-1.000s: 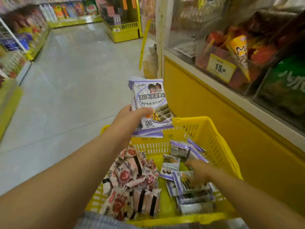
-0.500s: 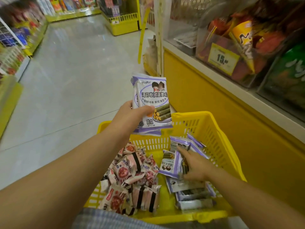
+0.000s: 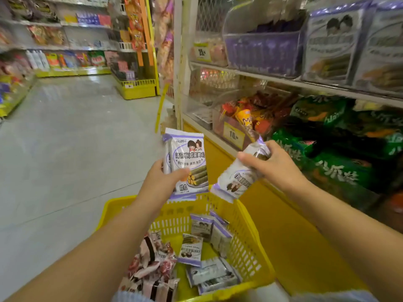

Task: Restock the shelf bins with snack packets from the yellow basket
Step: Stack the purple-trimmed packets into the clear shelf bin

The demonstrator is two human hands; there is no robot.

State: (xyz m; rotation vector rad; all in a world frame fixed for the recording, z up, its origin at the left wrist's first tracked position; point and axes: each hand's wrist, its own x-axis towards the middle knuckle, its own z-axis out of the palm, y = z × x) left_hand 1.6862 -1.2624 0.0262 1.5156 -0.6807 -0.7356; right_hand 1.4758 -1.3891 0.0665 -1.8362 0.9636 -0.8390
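Through the head camera I see both hands raised above a yellow slotted plastic basket, which sits low at 6 o'clock.

My left hand, just left of centre, pinches a small upright stack of white-and-purple seaweed-roll snack packets, thumb across the front and fingers behind.

My right hand, toward 3 o'clock of the stack, has its fingers curled round the upper end of one more white-and-purple packet. That packet tilts, its lower end pointing to 7 o'clock, just beside the stack's bottom corner. I cannot tell if they touch.

Inside the basket, a heap of pink-and-red wrapped snacks fills the 9 o'clock half, and loose purple-edged packets lie on the 3 o'clock half.

The shelf runs along the right. At 1 o'clock a clear plastic bin holds purple packets. Below it, a second clear bin with a yellow price tag holds orange and red cone snacks. Green bags lie at 3 o'clock. Grey aisle floor stretches toward 10 o'clock.
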